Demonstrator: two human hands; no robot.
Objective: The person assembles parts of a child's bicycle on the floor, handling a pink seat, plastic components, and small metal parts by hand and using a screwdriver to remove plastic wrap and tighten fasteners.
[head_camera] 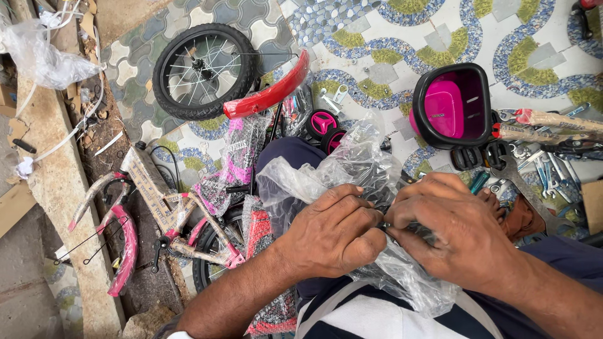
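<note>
In the lap, both hands (402, 235) grip plastic bag (352, 166)

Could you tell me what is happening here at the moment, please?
A person works both hands at a clear plastic bag in their lap: the left hand and right hand pinch it around something dark inside. A partly wrapped pink bicycle frame, a loose wheel, a red mudguard and wrenches lie around.

The bag (352, 169) is thin, clear, crinkled plastic. The mudguard (270, 93) is glossy red plastic, the basket (452, 107) shiny pink and black plastic, the wrench (527, 194) dull grey metal, the tyre (204, 71) matt black rubber.
</note>
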